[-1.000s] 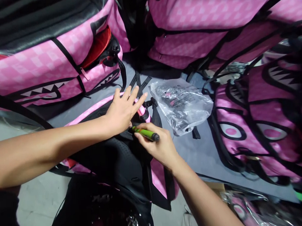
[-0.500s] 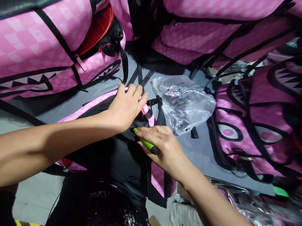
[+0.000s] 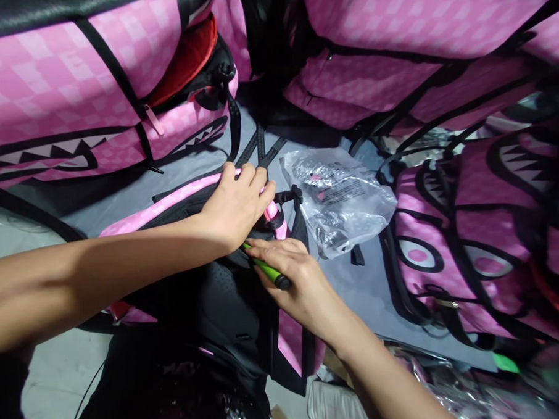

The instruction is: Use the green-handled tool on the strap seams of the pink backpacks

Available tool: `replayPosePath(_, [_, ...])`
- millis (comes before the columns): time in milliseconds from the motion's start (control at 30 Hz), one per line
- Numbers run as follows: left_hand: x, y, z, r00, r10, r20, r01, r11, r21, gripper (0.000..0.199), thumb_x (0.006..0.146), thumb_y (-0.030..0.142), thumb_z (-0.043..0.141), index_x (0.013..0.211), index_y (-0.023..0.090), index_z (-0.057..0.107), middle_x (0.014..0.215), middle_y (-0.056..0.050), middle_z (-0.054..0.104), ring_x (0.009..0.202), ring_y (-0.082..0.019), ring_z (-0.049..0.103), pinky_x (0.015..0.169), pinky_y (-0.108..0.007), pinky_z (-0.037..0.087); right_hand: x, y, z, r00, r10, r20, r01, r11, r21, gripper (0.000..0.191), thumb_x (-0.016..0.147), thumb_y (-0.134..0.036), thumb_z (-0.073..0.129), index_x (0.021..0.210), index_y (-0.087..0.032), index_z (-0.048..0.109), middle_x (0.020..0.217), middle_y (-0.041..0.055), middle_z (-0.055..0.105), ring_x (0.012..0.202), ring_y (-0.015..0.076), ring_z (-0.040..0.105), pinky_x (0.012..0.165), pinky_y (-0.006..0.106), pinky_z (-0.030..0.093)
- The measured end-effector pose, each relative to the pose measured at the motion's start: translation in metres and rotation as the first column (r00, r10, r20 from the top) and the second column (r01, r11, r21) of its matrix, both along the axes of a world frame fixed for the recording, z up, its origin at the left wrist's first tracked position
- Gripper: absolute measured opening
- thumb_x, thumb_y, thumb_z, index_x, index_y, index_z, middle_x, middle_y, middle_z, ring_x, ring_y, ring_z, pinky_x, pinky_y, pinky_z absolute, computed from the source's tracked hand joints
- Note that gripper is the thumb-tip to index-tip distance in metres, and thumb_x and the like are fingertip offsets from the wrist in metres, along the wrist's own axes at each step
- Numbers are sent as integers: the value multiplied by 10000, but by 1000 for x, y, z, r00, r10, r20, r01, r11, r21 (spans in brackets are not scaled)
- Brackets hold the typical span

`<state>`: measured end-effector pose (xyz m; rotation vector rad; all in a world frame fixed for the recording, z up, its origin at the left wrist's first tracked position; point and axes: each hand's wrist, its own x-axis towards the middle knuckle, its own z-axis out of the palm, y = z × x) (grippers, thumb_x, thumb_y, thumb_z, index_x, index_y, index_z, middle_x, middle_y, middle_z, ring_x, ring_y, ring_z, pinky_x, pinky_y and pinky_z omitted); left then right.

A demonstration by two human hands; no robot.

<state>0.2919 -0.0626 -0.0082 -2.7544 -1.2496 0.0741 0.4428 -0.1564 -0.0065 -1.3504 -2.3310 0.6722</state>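
A black backpack with pink checkered trim [image 3: 237, 298] lies in front of me, its black padded side up. My left hand [image 3: 239, 202] is curled over its pink edge, fingers closed on the fabric. In my right hand [image 3: 294, 267], just below the left palm, is a slim tool with a bright green handle [image 3: 269, 272] and black end. The tool points toward the black fabric under my left wrist, which hides its tip, so I cannot tell its exact kind. A black strap with a buckle [image 3: 288, 197] lies to the right of my left hand.
A crumpled clear plastic bag [image 3: 339, 201] lies on the grey table [image 3: 362, 298]. Pink shark-face backpacks stand at the back left [image 3: 47, 84], the back right [image 3: 391, 19] and the right [image 3: 484, 237]. Plastic-wrapped goods [image 3: 435, 382] sit below the table's near right edge.
My right hand has shifted slightly left with the green-handled tool, and the tool's tip is now hidden by my left wrist. My left hand keeps its hold; the view has shifted a little.
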Motion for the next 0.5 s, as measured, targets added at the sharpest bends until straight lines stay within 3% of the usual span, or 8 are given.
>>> replayPosePath(267, [-1,0,-1,999,10,41,-9,1000,-25,592,902,241,511,1476,150,397,1442,-169,462,1305,-346,421,1082,-519,326,-5,-6,-1,994,-111,17,110,994,6,332,862,-99,605,1131,-270,695,1123,51,749,970,223,700,891,447,463])
replayPosePath(500, [-2,0,-3,1000,-1,25,1,1000,-1,598,908,253,509,1480,136,385,1446,-180,454,1279,-350,430,1052,-517,344,-22,-20,-16,927,-370,-62,374,921,109,136,893,-221,657,1025,-226,687,960,40,768,829,203,688,896,442,420])
